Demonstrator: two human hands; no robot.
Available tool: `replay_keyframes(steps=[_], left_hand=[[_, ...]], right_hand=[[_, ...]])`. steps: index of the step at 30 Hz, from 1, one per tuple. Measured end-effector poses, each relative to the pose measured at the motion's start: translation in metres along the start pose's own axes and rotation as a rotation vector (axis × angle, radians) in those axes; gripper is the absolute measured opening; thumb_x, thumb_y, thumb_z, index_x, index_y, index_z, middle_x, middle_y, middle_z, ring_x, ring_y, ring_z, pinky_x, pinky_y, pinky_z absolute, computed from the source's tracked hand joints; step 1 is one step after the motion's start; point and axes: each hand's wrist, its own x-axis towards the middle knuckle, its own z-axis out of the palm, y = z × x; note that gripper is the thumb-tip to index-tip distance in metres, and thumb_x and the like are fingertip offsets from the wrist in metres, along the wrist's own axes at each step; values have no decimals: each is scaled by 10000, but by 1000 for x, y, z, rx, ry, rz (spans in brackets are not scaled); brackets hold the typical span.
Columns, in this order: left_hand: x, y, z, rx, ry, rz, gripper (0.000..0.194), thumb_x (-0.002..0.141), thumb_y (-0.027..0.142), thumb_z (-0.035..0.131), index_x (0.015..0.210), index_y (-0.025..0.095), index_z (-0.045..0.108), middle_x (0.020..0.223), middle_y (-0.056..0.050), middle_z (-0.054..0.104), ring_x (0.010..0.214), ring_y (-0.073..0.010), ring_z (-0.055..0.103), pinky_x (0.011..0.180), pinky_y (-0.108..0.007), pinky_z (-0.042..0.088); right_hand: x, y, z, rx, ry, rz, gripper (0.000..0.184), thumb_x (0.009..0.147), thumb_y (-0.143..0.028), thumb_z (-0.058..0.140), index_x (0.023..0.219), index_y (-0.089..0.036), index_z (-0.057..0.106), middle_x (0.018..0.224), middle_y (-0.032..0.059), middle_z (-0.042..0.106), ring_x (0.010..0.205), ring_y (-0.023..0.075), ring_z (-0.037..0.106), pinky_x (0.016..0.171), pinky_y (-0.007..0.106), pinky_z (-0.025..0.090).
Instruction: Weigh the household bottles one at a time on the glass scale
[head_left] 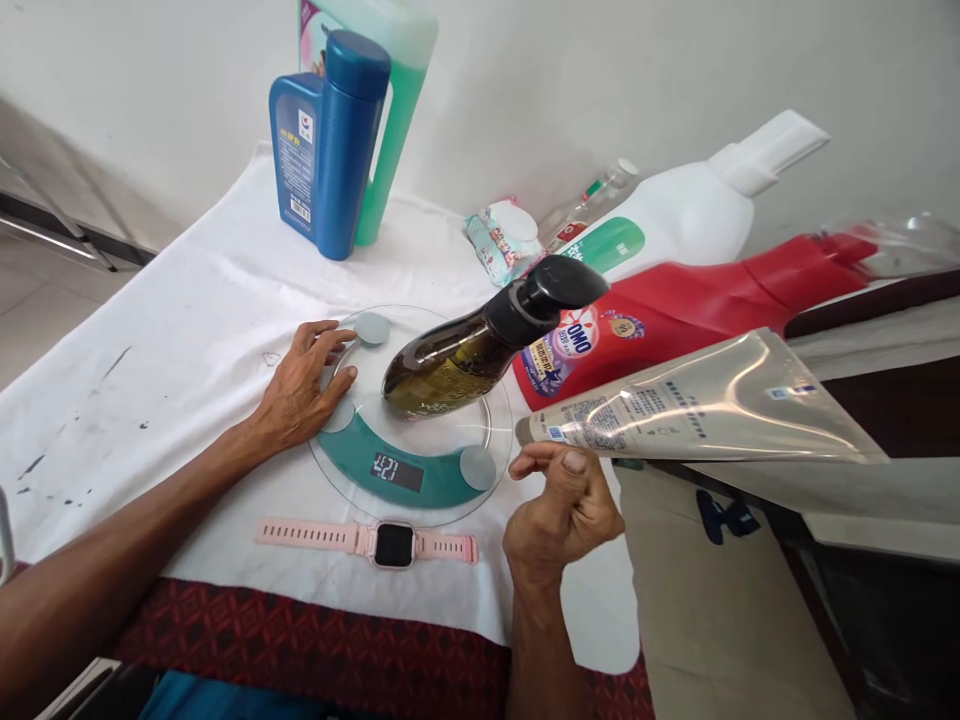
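Note:
A round glass scale (pixel 362 462) with a green band and a lit display (pixel 397 472) lies on the white cloth. A dark pump bottle (pixel 450 365) with a black top stands on it, leaning to the right in this view. My left hand (pixel 300 385) rests at the scale's left edge, fingers apart, beside a grey round pad (pixel 371 329). To the right of the scale, my right hand (pixel 566 515) is loosely curled, with nothing visible in it. Just beyond its fingers is a clear-grey squeeze tube (pixel 690 405); whether they touch I cannot tell.
A pink watch (pixel 394 545) lies before the scale. Behind stand a blue bottle (pixel 322 160) and a green jug (pixel 394 130). A wipes pack (pixel 504 240), a clear bottle (pixel 600 200), a white bottle (pixel 682 220) and a red OMO bottle (pixel 675 310) line the back right.

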Motion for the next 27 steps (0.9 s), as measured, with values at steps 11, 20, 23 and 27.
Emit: replay_keyframes(steps=[11, 20, 23, 27], left_hand=[[0, 0, 0, -4, 5, 5, 414, 986, 331, 589, 1381, 206, 583, 1448, -138, 506, 982, -198, 700, 996, -526, 615], [0, -1, 1, 6, -1, 27, 421, 983, 301, 589, 1390, 194, 571, 1442, -142, 492, 1007, -201, 698, 1009, -509, 614], [0, -1, 1, 9, -1, 25, 420, 981, 298, 590, 1386, 189, 575, 1444, -148, 495, 1005, -203, 698, 1005, -511, 615], [-1, 0, 1, -1, 1, 6, 417, 985, 307, 590, 1389, 205, 571, 1453, -140, 494, 993, -200, 700, 1002, -523, 612]], right_hand=[[2, 1, -1, -83, -24, 25, 459, 1038, -461, 543, 682, -192, 651, 534, -33, 592, 487, 115, 565, 565, 255, 462], [1, 5, 1, -49, -5, 35, 375, 995, -457, 626, 727, -196, 657, 567, -37, 599, 521, 123, 569, 610, 274, 482], [0, 10, 1, 31, -40, 39, 286, 917, -480, 726, 879, -199, 690, 703, -15, 654, 635, 153, 626, 673, 309, 526], [0, 17, 2, 120, -146, 31, 418, 839, -495, 797, 1124, -212, 679, 986, 47, 695, 866, 202, 680, 748, 351, 565]])
